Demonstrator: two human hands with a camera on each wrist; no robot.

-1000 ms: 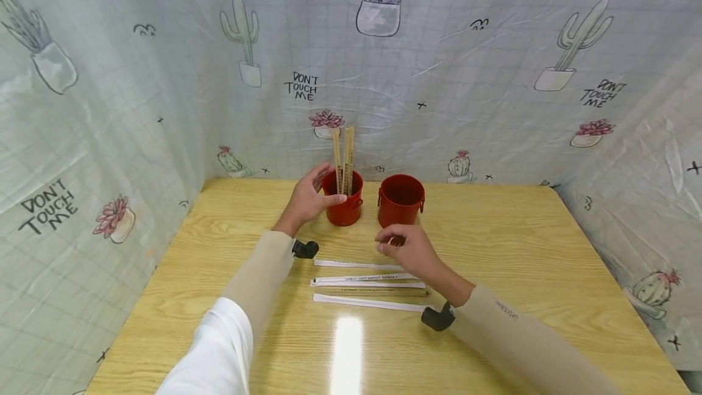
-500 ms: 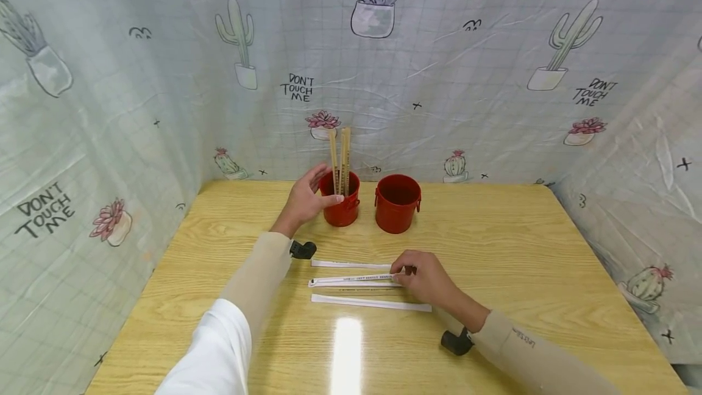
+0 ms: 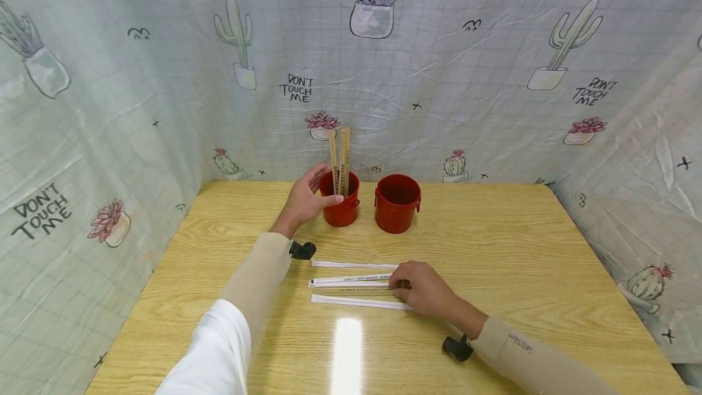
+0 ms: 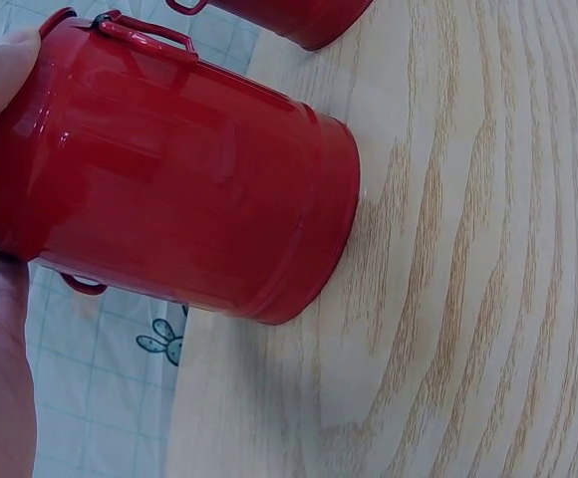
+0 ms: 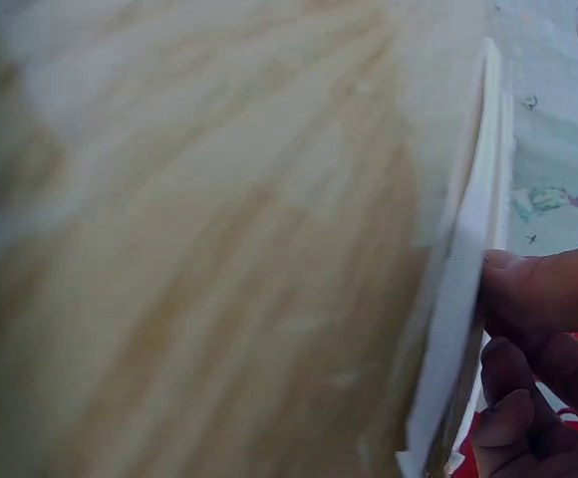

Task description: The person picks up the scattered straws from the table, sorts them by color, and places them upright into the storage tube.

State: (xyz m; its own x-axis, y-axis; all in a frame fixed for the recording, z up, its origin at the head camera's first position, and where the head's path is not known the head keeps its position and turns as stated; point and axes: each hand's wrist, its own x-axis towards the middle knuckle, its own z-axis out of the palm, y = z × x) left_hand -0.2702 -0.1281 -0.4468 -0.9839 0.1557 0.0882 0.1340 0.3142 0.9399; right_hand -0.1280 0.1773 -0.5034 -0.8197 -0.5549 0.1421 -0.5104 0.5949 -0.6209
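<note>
My left hand (image 3: 307,198) holds the rim of a small red metal bucket (image 3: 340,216), thumb on the near side and fingers on the far side. Several printed wooden chopsticks (image 3: 343,166) stand upright in that bucket. The bucket's base meets the wooden table in the left wrist view. On the table my right hand (image 3: 430,292) pinches the right end of a printed wooden chopstick (image 3: 356,290) lying among white paper-wrapped chopsticks (image 3: 359,302). In the right wrist view, the thumb (image 5: 548,284) and curled fingers meet behind a white paper wrapper (image 5: 458,279).
A second red bucket (image 3: 396,215) with side handles stands right of the first one, its dark inside showing. Behind both hangs a cloth (image 3: 417,66) with cactus drawings at the table's back edge. Light glares off the table (image 3: 493,236) near the front.
My right hand has come down from in front of the right bucket to the chopsticks on the table, and its fingers have closed at their right ends. The left hand stays on its bucket.
</note>
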